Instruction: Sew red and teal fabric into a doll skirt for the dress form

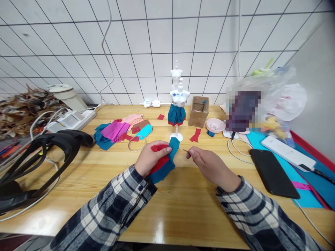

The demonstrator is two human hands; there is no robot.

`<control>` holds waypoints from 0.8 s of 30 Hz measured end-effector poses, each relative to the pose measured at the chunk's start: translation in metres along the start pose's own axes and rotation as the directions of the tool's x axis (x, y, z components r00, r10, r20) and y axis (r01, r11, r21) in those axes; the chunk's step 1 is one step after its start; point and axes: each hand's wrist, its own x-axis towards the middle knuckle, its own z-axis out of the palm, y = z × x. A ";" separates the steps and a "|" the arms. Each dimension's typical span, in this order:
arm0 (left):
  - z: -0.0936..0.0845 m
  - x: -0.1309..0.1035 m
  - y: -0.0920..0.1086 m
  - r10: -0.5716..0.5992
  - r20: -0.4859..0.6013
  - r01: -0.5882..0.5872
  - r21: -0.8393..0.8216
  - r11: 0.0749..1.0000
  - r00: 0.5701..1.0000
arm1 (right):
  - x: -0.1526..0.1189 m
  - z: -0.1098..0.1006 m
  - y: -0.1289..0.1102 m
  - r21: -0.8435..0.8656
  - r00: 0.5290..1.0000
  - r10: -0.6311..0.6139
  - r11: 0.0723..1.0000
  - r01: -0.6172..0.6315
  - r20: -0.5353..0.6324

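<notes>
While the L hand [153,158] is pinching the teal-and-red cloth [170,165] at 12 o'clock, prob. to steady its edge, the R hand [206,164] is gripping a needle-like tool [184,150] near the cloth's 3 o'clock side, prob. for fine control.

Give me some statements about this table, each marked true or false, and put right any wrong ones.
1. The left hand holds red and teal fabric. True.
2. The right hand pinches a thin needle-like tool. True.
3. The front dress form wears a yellow skirt. False: its skirt is teal, edged in red.
4. The pink bowl stands right of the cardboard box. True.
5. The two hands are touching. False: a gap separates them.
</notes>
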 end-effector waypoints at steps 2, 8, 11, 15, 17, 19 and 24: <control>0.001 0.000 0.000 -0.002 -0.007 0.002 0.035 0.999 1.000 | 0.000 0.003 -0.001 0.029 0.999 -0.050 0.998 0.049 0.019; 0.003 -0.001 0.001 0.022 -0.033 -0.019 0.076 0.997 0.999 | -0.001 0.005 -0.006 0.068 0.998 -0.051 0.996 0.053 -0.023; 0.005 -0.002 0.003 0.025 -0.028 -0.023 0.093 0.995 0.999 | -0.003 0.005 -0.008 0.026 0.998 -0.053 0.998 0.054 -0.028; 0.008 -0.004 0.003 0.035 -0.008 -0.034 0.123 0.992 0.999 | -0.004 0.006 -0.010 0.032 0.998 -0.043 0.999 0.044 -0.039; 0.009 -0.004 0.003 0.034 -0.004 -0.033 0.120 0.992 0.999 | -0.004 0.006 -0.010 0.024 0.998 -0.032 0.999 0.033 -0.061; 0.009 -0.004 0.002 0.032 -0.010 -0.030 0.116 0.993 0.999 | -0.004 0.006 -0.010 0.018 0.996 -0.028 0.999 0.029 -0.079; 0.009 -0.004 0.002 0.022 0.009 -0.022 0.102 0.995 1.000 | -0.004 0.006 -0.010 0.041 0.997 -0.050 0.998 0.052 -0.052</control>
